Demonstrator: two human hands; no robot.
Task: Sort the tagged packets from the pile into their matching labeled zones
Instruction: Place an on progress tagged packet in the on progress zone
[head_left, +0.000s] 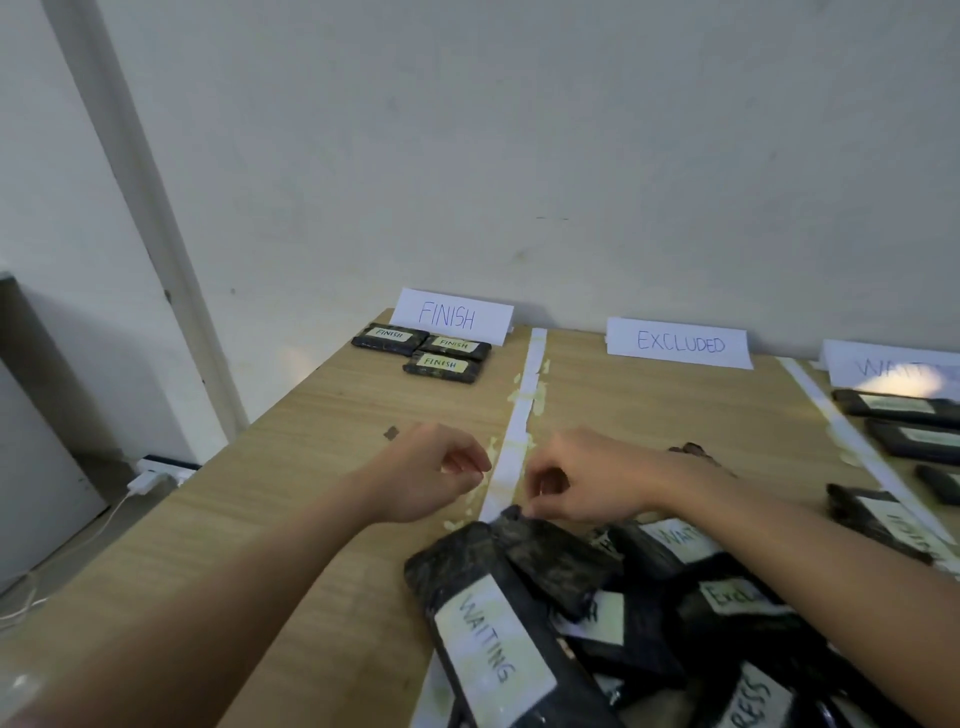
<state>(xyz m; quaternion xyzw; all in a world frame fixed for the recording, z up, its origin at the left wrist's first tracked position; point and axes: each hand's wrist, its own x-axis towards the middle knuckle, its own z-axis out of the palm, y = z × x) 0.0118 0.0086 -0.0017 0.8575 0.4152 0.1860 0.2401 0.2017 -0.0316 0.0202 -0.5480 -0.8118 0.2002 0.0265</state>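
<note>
Left hand: the left hand is held over the table near the white tape strip, its fingers loosely curled and nothing gripped.
Right hand: the right hand is lowered at the far edge of the pile, fingers curled; the upper corner of a dark, unlabelled-side packet is met by its fingertips, though a true pinch cannot be confirmed.
Pile: a heap of black wrapped packets with pale handwritten tags is spread at the near right of the table; a large packet tagged WAITING lies at its left edge.
Finish zone: three black packets tagged FINISH are laid close together before a folded white paper sign reading FINISH.
Excluded zone: a white paper sign reading EXCLUDED is stood against the wall.
Waiting zone: several black packets are placed at the far right, below a partly glared white sign.
Table: a light wood-grain table is divided by a white tape strip with peeling yellowish residue, and by a second strip to the right.
Room: a plain off-white wall is seen behind; a white charger and cable lie on the floor at left.
</note>
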